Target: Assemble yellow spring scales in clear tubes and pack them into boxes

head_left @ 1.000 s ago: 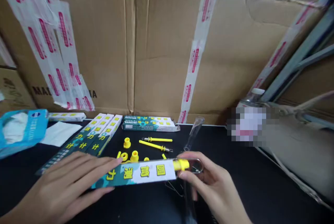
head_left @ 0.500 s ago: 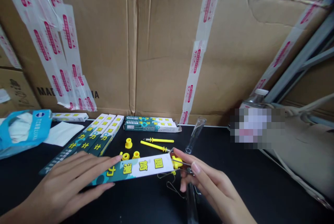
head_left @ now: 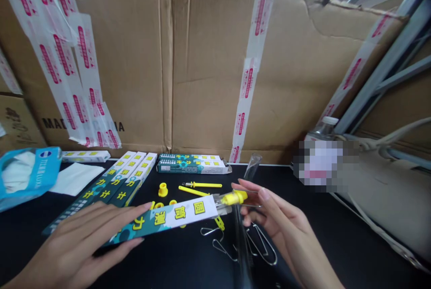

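Note:
My left hand (head_left: 77, 242) grips a slim white-and-green printed box (head_left: 175, 215), thumb below and fingers above. From its right end sticks out the end of a clear tube with a yellow cap (head_left: 237, 197). My right hand (head_left: 283, 221) is closed on the thin wire hook (head_left: 254, 191) attached to that cap. Beneath the right hand, a clear plastic tube (head_left: 241, 257) lies on the black tabletop, with bent wire hooks (head_left: 224, 249) around it. Yellow caps (head_left: 163, 189) and yellow rods (head_left: 204, 185) lie beyond the box, some partly hidden by it.
Similar boxes lie in a row (head_left: 129, 177) at left and a stack (head_left: 191, 163) at the back. Another clear tube (head_left: 252, 165) lies behind my right hand. A blue tissue pack (head_left: 43, 172), a bottle (head_left: 328, 125) and a beige bag (head_left: 387, 194) stand at the sides. A large carton (head_left: 208, 73) walls the back.
The yellow-capped end now stands farther out of the box, showing some clear tube. My right hand has shifted right with the wire hook. The view has turned slightly.

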Demonstrator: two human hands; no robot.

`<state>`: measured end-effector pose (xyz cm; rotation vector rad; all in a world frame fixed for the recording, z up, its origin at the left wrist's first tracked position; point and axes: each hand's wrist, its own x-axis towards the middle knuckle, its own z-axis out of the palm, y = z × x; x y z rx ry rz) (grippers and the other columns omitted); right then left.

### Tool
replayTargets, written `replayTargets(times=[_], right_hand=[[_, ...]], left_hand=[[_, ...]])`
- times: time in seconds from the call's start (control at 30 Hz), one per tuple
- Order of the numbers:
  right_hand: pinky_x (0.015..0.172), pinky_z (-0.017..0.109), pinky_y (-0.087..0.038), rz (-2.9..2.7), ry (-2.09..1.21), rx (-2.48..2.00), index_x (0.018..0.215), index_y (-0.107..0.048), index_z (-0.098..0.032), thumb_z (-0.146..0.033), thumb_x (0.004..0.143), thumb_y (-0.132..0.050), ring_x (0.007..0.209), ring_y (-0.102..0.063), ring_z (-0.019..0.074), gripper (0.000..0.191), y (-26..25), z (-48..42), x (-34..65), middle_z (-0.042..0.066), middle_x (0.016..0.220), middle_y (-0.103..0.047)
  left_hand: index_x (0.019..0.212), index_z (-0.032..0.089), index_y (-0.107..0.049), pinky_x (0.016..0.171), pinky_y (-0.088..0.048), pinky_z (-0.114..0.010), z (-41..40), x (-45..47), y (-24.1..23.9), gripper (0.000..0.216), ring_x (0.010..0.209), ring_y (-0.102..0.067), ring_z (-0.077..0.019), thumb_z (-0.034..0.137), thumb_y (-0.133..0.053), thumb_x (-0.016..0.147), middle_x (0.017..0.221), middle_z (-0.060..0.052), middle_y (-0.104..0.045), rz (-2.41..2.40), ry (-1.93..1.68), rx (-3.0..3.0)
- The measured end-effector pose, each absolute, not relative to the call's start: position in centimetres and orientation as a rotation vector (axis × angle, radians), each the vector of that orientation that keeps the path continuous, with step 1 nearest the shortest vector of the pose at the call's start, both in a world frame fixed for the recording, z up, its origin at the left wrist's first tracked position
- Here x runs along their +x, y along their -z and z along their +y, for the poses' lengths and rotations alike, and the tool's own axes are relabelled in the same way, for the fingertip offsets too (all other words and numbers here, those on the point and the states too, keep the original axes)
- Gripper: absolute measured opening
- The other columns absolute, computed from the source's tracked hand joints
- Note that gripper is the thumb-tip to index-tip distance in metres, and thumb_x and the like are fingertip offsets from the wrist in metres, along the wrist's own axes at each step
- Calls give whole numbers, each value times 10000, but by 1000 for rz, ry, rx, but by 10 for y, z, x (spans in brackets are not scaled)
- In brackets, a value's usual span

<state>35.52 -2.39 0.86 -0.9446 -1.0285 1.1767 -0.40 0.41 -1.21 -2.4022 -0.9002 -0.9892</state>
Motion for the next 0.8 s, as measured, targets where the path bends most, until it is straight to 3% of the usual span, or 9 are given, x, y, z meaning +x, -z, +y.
replayTargets(times=[0.17,0.37,0.57,0.8], right_hand=[[891,348,-574,-985,-1425,-843,1193,-801,-242,-587,945,-644,945,-681,227,453,-11,-31,347,101,1101,-777],[1014,348,-510,-1005,-1375,-948,1272,-750,-286,-525,893,-752,999,-689,211,448,-7,-31,353,58,1006,-783],[943,322,-526,-1005,-1222,-1103,1311,-706,-258,-512,814,-835,883,-696,187,573,-8,-25,358,39,981,-778],[690,265,-580,-1050,-1135,-1106,1068,-771,-219,-449,726,-914,670,-668,147,437,-6,-20,355,11,803,-746]], left_hand=[[1473,347,-538,869,-597,-307,7,-4,9,450,782,-772,-154,338,-576,1025,1055,44,-816,-813,961,-2367],[1477,344,-532,920,-572,-303,8,-5,12,448,790,-770,-145,359,-565,1030,1051,48,-816,-820,949,-2364],[1402,361,-604,901,-580,-316,3,-2,9,363,810,-761,-151,348,-547,1043,1019,53,-809,-917,970,-2410],[1467,358,-539,882,-574,-304,4,-3,9,442,799,-766,-151,324,-578,1028,1028,57,-809,-846,947,-2413]])
